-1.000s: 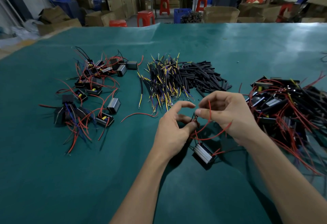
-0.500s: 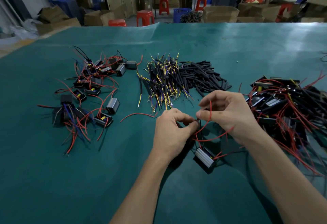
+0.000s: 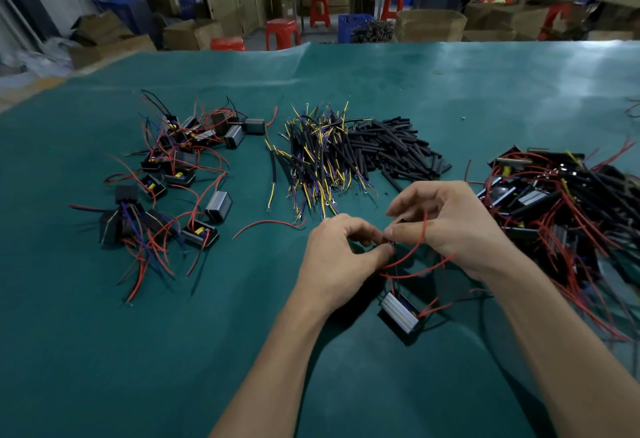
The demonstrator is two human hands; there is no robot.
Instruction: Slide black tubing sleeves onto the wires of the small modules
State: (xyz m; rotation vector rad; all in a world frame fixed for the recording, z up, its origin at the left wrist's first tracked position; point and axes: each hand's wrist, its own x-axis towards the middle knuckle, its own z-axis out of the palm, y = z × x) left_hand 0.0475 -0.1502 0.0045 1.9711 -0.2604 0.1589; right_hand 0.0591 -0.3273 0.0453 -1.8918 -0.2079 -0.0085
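Far left on the green worktop: loose heap of small modules w/ red, blue & black leads sprawling out, some lying on their sides, one grey-cased unit at the heap's right edge. Just right of it, a single red wire lies alone on the mat.

Centre back: bundle of yellow/blue-tipped leads, touching a pile of black tubing sleeves on its right.

Centre front: left hand, fingers curled, thumb & forefinger pinching sth small & dark at the point where both hands meet – too small to say if it's a sleeve or wire end. Right hand grip also clamped: thumb & forefinger pinched on the same spot, a red lead looping over its fingers. The fingertips of both hands are touching or nearly so.

Below the hands, the module being worked sits tilted on the worktop, ribbed grey face up, thin leads running up from it to the pinch pt, more red leads trailing right.

Far right: big tangled heap of modules w/ red wires & black sleeving, near the right wrist.

Bkgd: cardboard boxes, red stools, blurred.
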